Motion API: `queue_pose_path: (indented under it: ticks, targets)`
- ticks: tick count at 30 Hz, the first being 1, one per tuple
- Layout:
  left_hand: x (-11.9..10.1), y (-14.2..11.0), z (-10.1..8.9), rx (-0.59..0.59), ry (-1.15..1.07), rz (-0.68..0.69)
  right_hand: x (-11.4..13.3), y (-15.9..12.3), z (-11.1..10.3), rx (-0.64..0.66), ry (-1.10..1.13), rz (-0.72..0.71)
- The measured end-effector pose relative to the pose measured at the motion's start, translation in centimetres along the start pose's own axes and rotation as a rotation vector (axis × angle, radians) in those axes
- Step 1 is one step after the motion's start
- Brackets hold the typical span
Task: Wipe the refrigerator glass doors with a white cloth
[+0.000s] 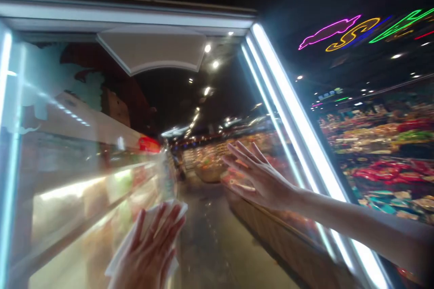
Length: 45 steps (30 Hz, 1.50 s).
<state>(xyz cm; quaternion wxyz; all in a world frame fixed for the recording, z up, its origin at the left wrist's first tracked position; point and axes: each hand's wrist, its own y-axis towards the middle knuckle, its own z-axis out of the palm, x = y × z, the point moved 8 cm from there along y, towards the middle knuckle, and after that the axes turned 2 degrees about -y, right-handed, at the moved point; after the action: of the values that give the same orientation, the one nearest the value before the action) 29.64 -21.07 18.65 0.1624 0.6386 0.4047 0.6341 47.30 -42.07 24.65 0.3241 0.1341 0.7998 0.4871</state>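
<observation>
My left hand (145, 248) lies with fingers extended over a thin white cloth (119, 256), pressing it against what looks like an upright glass pane (203, 117). Parts of the cloth stick out beyond the fingertips and on the hand's left side. To the right and higher up, my right hand (259, 178) is stretched out with its fingers spread and nothing in it. It is close to the pane; whether the palm touches it I cannot tell. Both hands are slightly blurred.
Bright light tubes (298, 144) edge the pane on the right, another tube (7, 144) on the left. A white panel (156, 52) is at the top. Blurred lit shelves (84, 212), an aisle floor (217, 235), heaped goods (389, 171) and neon signs (352, 34) also appear.
</observation>
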Motion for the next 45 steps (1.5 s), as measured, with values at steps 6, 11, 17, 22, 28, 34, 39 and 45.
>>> queue_pose_path:
  ticks: [6, 11, 17, 22, 28, 34, 39, 45]
  targets:
    - [6.7, 10.0, -0.2, -0.082, 0.115, -0.361, -2.4, -0.2, -1.4, -0.021, 0.005, 0.054]
    - [-6.0, 10.0, 3.9, -0.022, -0.077, 0.102, -4.1, -2.7, -0.9, 0.043, 0.021, -0.021]
    - [0.1, 16.7, 3.3, -0.077, 0.034, -0.176, -8.8, -3.9, -1.6, 0.008, 0.017, -0.018]
    - [-7.3, 18.1, 5.7, -0.088, 0.01, 0.037, -9.5, -4.8, -1.8, -0.07, 0.094, -0.064]
    - [-4.6, 24.0, 8.0, 0.034, 0.017, -0.074, -11.4, -4.6, -2.0, -0.129, 0.263, 0.035]
    - [-11.3, 24.8, 11.1, -0.038, -0.097, -0.09, -11.1, -5.5, -2.1, -0.205, 0.452, 0.118]
    - [-14.4, 21.2, 11.9, -0.1, -0.113, -0.257, -7.8, -4.2, -2.0, -0.338, 0.734, 0.189]
    - [-12.1, 18.5, 8.3, -0.194, -0.315, -0.255, -3.8, -1.4, 0.1, -0.406, 0.746, 0.31]
